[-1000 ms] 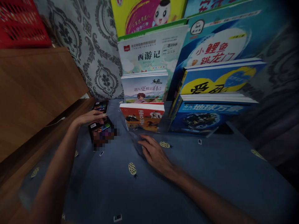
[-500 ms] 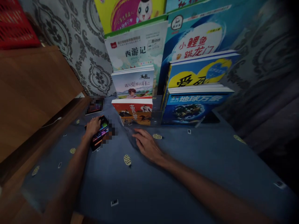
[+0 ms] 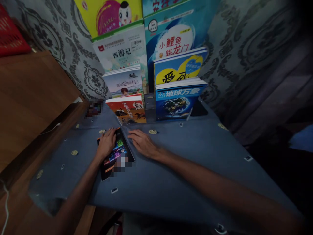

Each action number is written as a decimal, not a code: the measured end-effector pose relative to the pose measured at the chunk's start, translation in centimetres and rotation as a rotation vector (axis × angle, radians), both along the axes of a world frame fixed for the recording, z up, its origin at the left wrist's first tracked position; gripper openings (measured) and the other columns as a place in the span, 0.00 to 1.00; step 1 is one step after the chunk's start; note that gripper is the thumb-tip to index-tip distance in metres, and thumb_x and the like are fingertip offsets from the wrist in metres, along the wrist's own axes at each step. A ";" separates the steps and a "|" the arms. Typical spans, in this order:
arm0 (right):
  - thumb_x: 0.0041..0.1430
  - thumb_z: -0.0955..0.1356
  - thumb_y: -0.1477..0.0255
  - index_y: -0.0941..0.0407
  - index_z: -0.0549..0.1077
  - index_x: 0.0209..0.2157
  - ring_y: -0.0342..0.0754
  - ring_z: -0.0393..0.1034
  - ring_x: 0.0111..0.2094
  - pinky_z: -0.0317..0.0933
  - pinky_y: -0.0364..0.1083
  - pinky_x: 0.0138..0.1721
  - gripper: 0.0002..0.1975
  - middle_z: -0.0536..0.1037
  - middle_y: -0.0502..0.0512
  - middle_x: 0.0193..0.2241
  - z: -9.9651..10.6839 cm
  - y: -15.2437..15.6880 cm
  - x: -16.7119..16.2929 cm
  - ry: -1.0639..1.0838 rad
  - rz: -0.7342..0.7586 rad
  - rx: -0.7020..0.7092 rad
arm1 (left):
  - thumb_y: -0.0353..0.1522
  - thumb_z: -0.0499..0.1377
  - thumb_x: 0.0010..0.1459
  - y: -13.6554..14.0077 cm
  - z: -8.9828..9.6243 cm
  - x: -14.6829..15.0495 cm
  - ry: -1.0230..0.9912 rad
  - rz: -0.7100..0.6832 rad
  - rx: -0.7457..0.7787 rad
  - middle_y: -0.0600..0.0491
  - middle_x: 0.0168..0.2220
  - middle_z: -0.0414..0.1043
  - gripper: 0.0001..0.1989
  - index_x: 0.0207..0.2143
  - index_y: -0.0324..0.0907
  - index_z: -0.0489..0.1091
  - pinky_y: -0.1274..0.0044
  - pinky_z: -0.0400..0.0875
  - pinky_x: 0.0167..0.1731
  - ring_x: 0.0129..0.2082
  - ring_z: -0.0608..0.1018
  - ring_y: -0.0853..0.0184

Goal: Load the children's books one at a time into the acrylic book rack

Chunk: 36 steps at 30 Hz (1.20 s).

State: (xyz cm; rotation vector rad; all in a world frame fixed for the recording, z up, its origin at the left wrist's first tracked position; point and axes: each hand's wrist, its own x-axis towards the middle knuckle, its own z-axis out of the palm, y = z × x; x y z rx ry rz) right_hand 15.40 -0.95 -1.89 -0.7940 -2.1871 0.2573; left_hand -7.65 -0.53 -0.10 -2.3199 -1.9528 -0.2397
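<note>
A thin dark book [image 3: 116, 164] with colourful pictures on its cover lies flat at the left of the table, part of it pixelated. My left hand [image 3: 107, 143] rests on its upper left part, fingers stretched over the cover towards the far edge. Just right of the book, my right hand [image 3: 143, 143] is low over the cloth with fingers apart and nothing in them. Beyond both hands stands a small red-orange book [image 3: 129, 111], the front one of a left stack. To its right is a blue book with a globe picture [image 3: 179, 102].
Taller books, such as a pale green one [image 3: 119, 50] and a teal one [image 3: 176, 36], rise behind in tiers. A pixelated item [image 3: 94, 109] lies at the back left. A wooden cabinet [image 3: 36, 98] borders the blue-grey tablecloth [image 3: 156, 186]; a dark flat object [image 3: 200, 109] lies right.
The dark book has slid nearer and to the right with my left hand on it. My right hand is now closer to it. The whole view has shifted with my head.
</note>
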 end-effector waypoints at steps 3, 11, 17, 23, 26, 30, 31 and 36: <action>0.63 0.62 0.81 0.57 0.76 0.50 0.54 0.71 0.53 0.67 0.57 0.56 0.18 0.77 0.62 0.53 -0.2 -0.3 1.1 -0.078 -0.065 -0.060 | 0.31 0.45 0.70 -1.3 -0.2 2.4 -0.036 -0.070 0.023 0.43 0.64 0.68 0.22 0.63 0.41 0.64 0.58 0.60 0.65 0.67 0.66 0.56; 0.65 0.63 0.78 0.57 0.75 0.52 0.56 0.70 0.56 0.62 0.59 0.57 0.17 0.78 0.64 0.54 -0.4 -0.6 8.6 -0.199 -0.255 -0.177 | 0.29 0.46 0.69 -1.9 -0.8 9.8 -0.084 -0.264 0.029 0.40 0.65 0.66 0.22 0.63 0.39 0.63 0.55 0.60 0.65 0.67 0.67 0.57; 0.67 0.60 0.76 0.55 0.75 0.54 0.54 0.72 0.54 0.65 0.58 0.56 0.18 0.79 0.61 0.52 -1.0 -1.3 13.7 -0.100 -0.338 -0.178 | 0.28 0.47 0.68 -0.8 -1.5 16.2 -0.140 -0.463 0.022 0.40 0.65 0.66 0.22 0.62 0.39 0.64 0.55 0.58 0.66 0.67 0.66 0.57; 0.67 0.59 0.74 0.53 0.74 0.54 0.54 0.72 0.52 0.65 0.58 0.56 0.19 0.80 0.60 0.50 -1.3 -0.8 16.0 0.029 -0.398 -0.173 | 0.29 0.48 0.68 0.6 -1.6 22.2 -0.218 -0.629 0.008 0.40 0.61 0.71 0.19 0.59 0.39 0.65 0.55 0.60 0.65 0.67 0.66 0.57; 0.65 0.60 0.75 0.56 0.73 0.55 0.56 0.72 0.53 0.65 0.58 0.57 0.20 0.79 0.61 0.52 -1.2 -0.4 16.5 0.050 -0.443 -0.185 | 0.26 0.48 0.67 1.6 -1.1 22.6 -0.312 -0.596 0.015 0.40 0.58 0.72 0.19 0.57 0.38 0.67 0.61 0.64 0.63 0.62 0.71 0.58; 0.65 0.60 0.75 0.57 0.73 0.53 0.58 0.71 0.52 0.66 0.60 0.56 0.19 0.79 0.63 0.51 -0.8 -0.7 16.4 0.043 -0.477 -0.158 | 0.22 0.46 0.63 2.4 -0.5 19.8 -0.421 -0.532 0.057 0.44 0.51 0.76 0.21 0.53 0.39 0.71 0.65 0.71 0.56 0.52 0.76 0.59; 0.65 0.60 0.75 0.57 0.74 0.53 0.59 0.71 0.51 0.66 0.60 0.55 0.19 0.79 0.63 0.50 -0.6 -1.0 16.2 0.029 -0.475 -0.143 | 0.22 0.46 0.63 2.4 -0.5 18.9 -0.424 -0.516 0.077 0.45 0.49 0.77 0.20 0.51 0.40 0.72 0.65 0.71 0.55 0.50 0.76 0.59; 0.66 0.59 0.76 0.57 0.76 0.50 0.59 0.70 0.48 0.65 0.60 0.52 0.18 0.79 0.63 0.44 0.4 -2.0 15.3 -0.115 -0.430 -0.111 | 0.24 0.48 0.64 2.0 -1.2 15.6 -0.410 -0.515 0.116 0.47 0.47 0.76 0.18 0.49 0.42 0.73 0.66 0.71 0.53 0.49 0.75 0.60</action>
